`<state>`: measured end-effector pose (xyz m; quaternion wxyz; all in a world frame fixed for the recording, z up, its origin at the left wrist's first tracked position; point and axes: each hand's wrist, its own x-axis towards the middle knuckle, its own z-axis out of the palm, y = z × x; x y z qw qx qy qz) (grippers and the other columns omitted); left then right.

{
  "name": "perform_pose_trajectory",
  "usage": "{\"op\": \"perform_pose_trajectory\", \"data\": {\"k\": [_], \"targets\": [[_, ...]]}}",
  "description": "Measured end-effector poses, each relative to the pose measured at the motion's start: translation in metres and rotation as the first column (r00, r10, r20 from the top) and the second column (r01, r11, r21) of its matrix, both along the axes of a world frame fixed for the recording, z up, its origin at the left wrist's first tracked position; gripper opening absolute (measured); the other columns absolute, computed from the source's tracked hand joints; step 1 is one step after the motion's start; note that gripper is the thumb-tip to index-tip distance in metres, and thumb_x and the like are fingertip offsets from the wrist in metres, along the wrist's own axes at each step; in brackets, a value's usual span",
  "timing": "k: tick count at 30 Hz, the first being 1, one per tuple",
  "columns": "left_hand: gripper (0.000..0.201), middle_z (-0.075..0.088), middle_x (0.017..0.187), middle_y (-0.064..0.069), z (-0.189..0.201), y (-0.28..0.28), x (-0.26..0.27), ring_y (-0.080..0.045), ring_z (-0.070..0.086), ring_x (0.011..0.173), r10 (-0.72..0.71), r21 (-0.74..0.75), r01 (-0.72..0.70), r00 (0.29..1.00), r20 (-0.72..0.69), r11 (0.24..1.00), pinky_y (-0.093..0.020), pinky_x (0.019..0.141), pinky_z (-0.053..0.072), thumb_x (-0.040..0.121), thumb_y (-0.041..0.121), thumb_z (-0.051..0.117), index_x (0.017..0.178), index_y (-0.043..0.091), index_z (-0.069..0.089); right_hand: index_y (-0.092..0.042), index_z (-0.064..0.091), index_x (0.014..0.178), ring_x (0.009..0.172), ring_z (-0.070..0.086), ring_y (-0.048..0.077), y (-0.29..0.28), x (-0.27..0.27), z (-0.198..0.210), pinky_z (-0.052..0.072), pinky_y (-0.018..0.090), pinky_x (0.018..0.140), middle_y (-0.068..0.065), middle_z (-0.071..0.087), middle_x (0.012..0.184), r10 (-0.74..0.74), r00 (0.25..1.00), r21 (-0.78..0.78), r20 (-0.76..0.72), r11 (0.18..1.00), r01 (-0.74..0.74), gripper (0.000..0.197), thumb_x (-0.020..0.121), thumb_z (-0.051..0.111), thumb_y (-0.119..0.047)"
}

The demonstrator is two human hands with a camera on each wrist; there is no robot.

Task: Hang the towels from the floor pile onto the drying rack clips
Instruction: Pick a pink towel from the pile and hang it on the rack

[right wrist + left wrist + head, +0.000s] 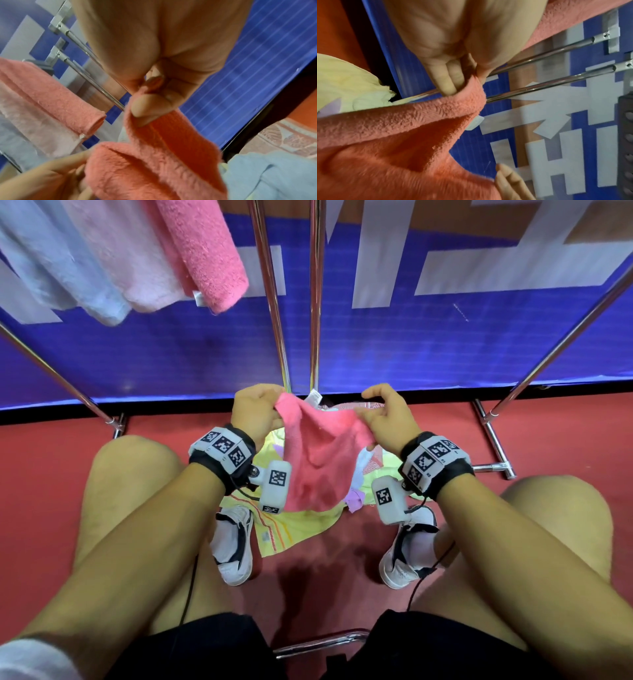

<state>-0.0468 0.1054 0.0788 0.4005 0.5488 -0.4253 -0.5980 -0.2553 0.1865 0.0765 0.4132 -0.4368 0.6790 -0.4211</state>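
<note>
While the person crouches over the floor pile (pixel 301 525), left hand (pixel 255 412) and right hand (pixel 388 419) each pinch a top corner of the pink towel (pixel 315 460), stretched between them, near the drying rack (pixel 315 302).

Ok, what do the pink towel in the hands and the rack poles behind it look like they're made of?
The pink towel held by both hands looks like soft terry cloth, probably cotton: a fuzzy looped pile shows in the wrist views, with limp folds. The upright rack poles look like polished chromed or stainless metal tubes: mirror-bright streaks run along them.
</note>
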Motion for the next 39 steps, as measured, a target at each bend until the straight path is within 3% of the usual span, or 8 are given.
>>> {"op": "perform_pose_trajectory", "data": {"k": [4,7,12,16,20,26,32,39], "targets": [[0.013,0.070,0.079,-0.011,0.005,0.010,-0.016,-0.022,0.072,0.067,-0.057,0.001,0.057,0.996,-0.073,0.998,-0.030,0.059,0.059,0.095,0.002,0.060,0.086,0.006,0.068,-0.008,0.050,0.096,0.041,0.056,0.020,-0.005,0.013,0.013,0.049,0.030,0.038,0.009,0.052,0.062,0.039,0.977,-0.053,0.210,0.998,-0.029,0.010,0.097,0.049,0.002],[0.012,0.073,0.081,-0.010,0.010,0.016,-0.025,-0.020,0.074,0.073,-0.157,0.000,0.158,0.981,-0.113,0.988,-0.028,0.064,0.059,0.092,-0.004,0.063,0.090,0.007,0.067,-0.009,0.060,0.084,0.062,0.059,0.024,-0.010,0.018,0.015,0.054,0.031,0.043,0.014,0.054,0.081,0.022,0.961,0.001,0.274,1.000,-0.024,0.025,0.090,0.045,0.010],[0.022,0.072,0.092,-0.015,0.015,0.021,-0.035,-0.023,0.072,0.078,-0.222,-0.066,0.218,0.973,-0.058,0.974,-0.033,0.070,0.061,0.088,-0.009,0.065,0.095,0.012,0.060,-0.006,0.067,0.091,0.066,0.056,0.021,-0.015,0.021,0.017,0.056,0.026,0.055,0.010,0.057,0.074,-0.009,0.947,-0.012,0.322,1.000,0.014,0.036,0.079,0.043,0.019],[0.018,0.071,0.092,-0.019,0.015,0.018,-0.036,-0.025,0.071,0.080,-0.188,-0.124,0.183,0.982,-0.034,0.975,-0.034,0.073,0.062,0.088,-0.008,0.065,0.089,0.010,0.060,-0.010,0.068,0.099,0.074,0.061,0.027,-0.014,0.019,0.015,0.053,0.036,0.071,0.032,0.063,0.085,0.071,0.934,-0.069,0.349,0.996,-0.050,0.046,0.070,0.051,0.023],[0.013,0.071,0.089,-0.021,0.014,0.017,-0.036,-0.025,0.070,0.077,-0.159,-0.150,0.153,0.987,-0.030,0.977,-0.028,0.067,0.060,0.088,-0.007,0.065,0.093,0.004,0.068,0.004,0.059,0.120,0.079,0.073,0.014,-0.013,0.020,0.013,0.060,0.027,0.075,0.013,0.070,0.094,0.140,0.911,-0.096,0.388,0.989,-0.112,0.053,0.076,0.053,0.032],[0.015,0.072,0.088,-0.021,0.011,0.019,-0.039,-0.023,0.071,0.075,-0.202,-0.158,0.199,0.979,-0.003,0.967,-0.030,0.068,0.060,0.088,-0.007,0.064,0.102,-0.005,0.070,-0.018,0.069,0.087,0.068,0.063,0.016,-0.016,0.020,0.007,0.057,0.026,0.071,0.006,0.066,0.074,0.077,0.993,-0.176,0.084,0.982,-0.061,0.031,0.071,0.081,0.006],[0.018,0.073,0.098,-0.026,0.009,0.020,-0.039,-0.035,0.073,0.091,-0.289,-0.150,0.284,0.957,-0.008,0.947,-0.043,0.086,0.060,0.090,0.003,0.067,0.106,-0.007,0.070,-0.011,0.070,0.077,0.050,0.054,0.010,-0.016,0.020,0.008,0.048,0.027,0.053,-0.002,0.055,0.056,0.054,0.997,-0.182,-0.057,0.981,-0.064,0.016,0.077,0.083,-0.020],[0.019,0.073,0.099,-0.021,0.010,0.022,-0.038,-0.026,0.074,0.088,-0.340,-0.159,0.332,0.940,-0.027,0.930,-0.029,0.077,0.060,0.098,0.007,0.057,0.108,-0.004,0.069,-0.015,0.071,0.073,0.056,0.052,0.023,-0.018,0.022,0.007,0.054,0.053,0.058,0.027,0.058,0.067,0.039,0.996,-0.172,-0.078,0.984,-0.052,0.036,0.069,0.076,-0.050]]}}
